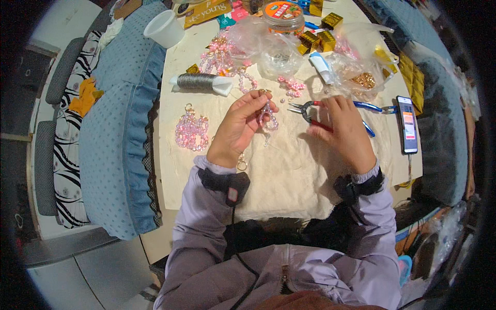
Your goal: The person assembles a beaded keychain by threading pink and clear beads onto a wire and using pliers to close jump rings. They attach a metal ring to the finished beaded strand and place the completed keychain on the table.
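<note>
My left hand (242, 124) is closed, pinching a looped strand of clear lilac beads (268, 120) with a gold clasp at its top between thumb and fingers. A small charm dangles below the loop. My right hand (343, 129) is curled around the red handles of a pair of pliers (304, 108), whose jaws point left toward the beads. A gold ring clasp (242, 164) lies on the cloth by my left wrist. To the left rests a pile of finished-looking pink and lilac bead strands (192, 130). Pink beads (292, 86) lie just beyond my hands.
A cream cloth (284, 181) covers the table. Around it sit a spool of grey thread (195, 81), plastic bags of gold findings (363, 80), blue-handled pliers (368, 106), a lit phone (407, 125), a white tube (321, 68), a round jar (283, 18) and a white cup (164, 29).
</note>
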`<action>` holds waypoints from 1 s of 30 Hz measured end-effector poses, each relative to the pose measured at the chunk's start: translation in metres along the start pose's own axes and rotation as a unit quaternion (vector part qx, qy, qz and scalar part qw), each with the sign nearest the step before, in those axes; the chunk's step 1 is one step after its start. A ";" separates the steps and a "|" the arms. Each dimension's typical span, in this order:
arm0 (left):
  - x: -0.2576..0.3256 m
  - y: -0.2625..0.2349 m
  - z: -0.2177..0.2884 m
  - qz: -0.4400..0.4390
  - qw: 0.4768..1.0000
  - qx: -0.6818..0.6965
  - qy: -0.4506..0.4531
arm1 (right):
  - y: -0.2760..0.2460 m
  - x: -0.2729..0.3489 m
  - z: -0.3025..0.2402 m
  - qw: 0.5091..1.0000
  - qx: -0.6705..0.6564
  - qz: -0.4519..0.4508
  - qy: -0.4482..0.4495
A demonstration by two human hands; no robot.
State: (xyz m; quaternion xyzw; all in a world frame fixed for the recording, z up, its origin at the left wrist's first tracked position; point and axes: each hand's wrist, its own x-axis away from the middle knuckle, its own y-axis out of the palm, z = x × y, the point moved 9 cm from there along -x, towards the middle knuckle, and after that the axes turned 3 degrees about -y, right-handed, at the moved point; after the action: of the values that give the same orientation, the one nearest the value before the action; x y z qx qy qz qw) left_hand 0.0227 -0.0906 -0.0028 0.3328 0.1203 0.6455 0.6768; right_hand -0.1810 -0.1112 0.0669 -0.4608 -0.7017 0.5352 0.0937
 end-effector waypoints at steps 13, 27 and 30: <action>0.001 -0.001 0.011 -0.018 0.998 -0.041 0.038 | -0.002 0.005 0.000 0.998 0.052 -0.032 -0.017; 0.004 -0.004 0.034 -0.071 0.988 0.004 0.140 | 0.006 0.000 0.019 0.980 -0.163 -0.084 0.076; 0.004 -0.003 0.036 -0.071 0.984 -0.007 0.161 | 0.011 -0.001 0.009 0.890 -0.438 -0.036 0.119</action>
State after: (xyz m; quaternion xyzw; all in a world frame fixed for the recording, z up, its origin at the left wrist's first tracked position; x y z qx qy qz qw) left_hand 0.0473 -0.0976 0.0232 0.2105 0.2468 0.6418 0.6949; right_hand -0.1797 -0.1182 0.0541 -0.4899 -0.8646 0.1111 -0.0154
